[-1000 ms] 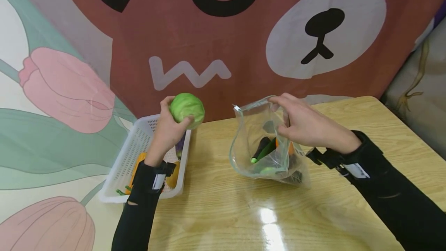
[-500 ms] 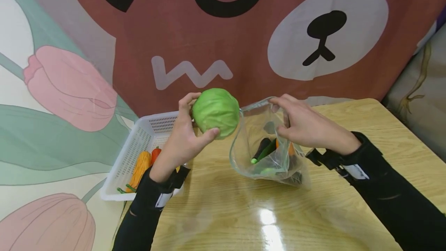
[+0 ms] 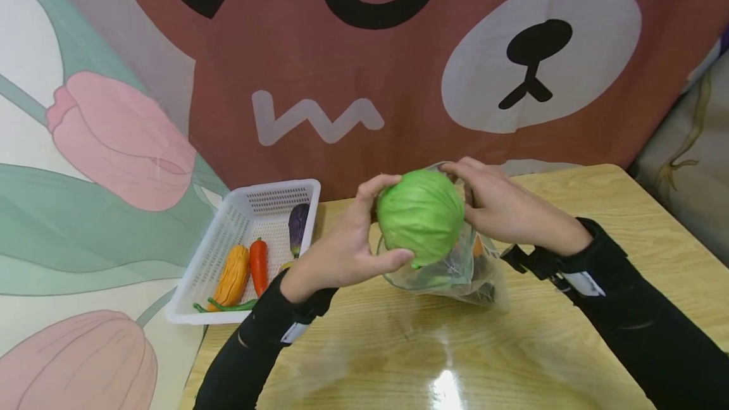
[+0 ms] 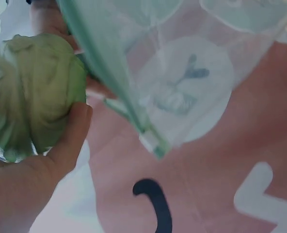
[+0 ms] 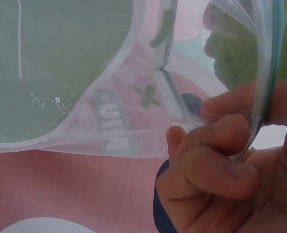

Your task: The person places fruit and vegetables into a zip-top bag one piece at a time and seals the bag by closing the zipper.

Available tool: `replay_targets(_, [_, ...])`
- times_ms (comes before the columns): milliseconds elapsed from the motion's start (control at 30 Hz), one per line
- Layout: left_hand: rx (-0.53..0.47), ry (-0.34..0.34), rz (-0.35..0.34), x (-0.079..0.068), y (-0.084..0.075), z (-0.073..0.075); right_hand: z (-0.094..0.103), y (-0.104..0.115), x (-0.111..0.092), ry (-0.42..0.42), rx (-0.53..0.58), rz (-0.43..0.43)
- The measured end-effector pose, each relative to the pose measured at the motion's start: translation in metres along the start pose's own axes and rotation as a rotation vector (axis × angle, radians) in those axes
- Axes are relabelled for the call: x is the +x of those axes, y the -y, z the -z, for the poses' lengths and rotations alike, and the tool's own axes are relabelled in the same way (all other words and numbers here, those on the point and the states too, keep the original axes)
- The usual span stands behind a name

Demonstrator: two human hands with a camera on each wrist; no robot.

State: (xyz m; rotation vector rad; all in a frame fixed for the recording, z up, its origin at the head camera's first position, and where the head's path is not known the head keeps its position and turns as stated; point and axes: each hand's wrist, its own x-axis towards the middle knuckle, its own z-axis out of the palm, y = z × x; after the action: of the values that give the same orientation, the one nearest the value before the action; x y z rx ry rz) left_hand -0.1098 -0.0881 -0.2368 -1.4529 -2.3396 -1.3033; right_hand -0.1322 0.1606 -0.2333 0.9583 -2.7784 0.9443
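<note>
A round green cabbage (image 3: 420, 217) is gripped by my left hand (image 3: 355, 242), the thumb below it and fingers behind. It hangs over the mouth of a clear zip bag (image 3: 484, 283) standing on the table, covering much of the opening in the head view. My right hand (image 3: 504, 204) pinches the bag's rim at its right side; in the right wrist view the fingers (image 5: 211, 170) curl around the zip edge. Through the plastic, an orange item and dark items show inside the bag. In the left wrist view the cabbage (image 4: 34, 97) sits beside the zip strip (image 4: 104, 73).
Left on the wooden table (image 3: 364, 347) stands a white perforated basket (image 3: 193, 283). Inside lie an orange ridged vegetable (image 3: 230, 277), a red pepper (image 3: 259, 264), green peppers (image 3: 233, 305) and an eggplant (image 3: 297, 226). A printed cloth (image 3: 319, 62) hangs behind the table.
My left hand has carried the cabbage rightward from above the basket to the bag's mouth. The right hand has kept its hold on the bag's rim. More of the basket's contents now show.
</note>
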Motion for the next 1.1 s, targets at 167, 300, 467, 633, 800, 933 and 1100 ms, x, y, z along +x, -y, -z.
replay_targets(167, [-0.046, 0.049, 0.001, 0.005, 0.011, -0.005, -0.001, -0.001, 0.0, 0.002, -0.008, 0.044])
replay_targets(300, [-0.016, 0.013, 0.079, 0.006, 0.018, -0.005, -0.002, -0.001, 0.002, 0.014, -0.014, 0.066])
replay_targets(467, [0.316, -0.029, 0.153, 0.008, 0.02, -0.009, 0.0, 0.0, 0.002, 0.034, -0.001, 0.076])
replay_targets(633, [0.65, 0.031, 0.141, 0.012, 0.019, -0.018, 0.001, 0.002, 0.004, 0.042, 0.006, 0.065])
replay_targets(800, [0.821, 0.163, 0.133, 0.017, 0.02, -0.027, 0.001, 0.005, 0.006, 0.062, 0.0, 0.047])
replay_targets(933, [0.889, 0.266, 0.163, 0.022, 0.018, -0.032, 0.0, 0.007, 0.008, 0.072, -0.009, 0.047])
replay_targets(1100, [0.903, 0.383, 0.243, 0.031, 0.015, -0.037, 0.0, 0.006, 0.008, 0.065, 0.0, 0.065])
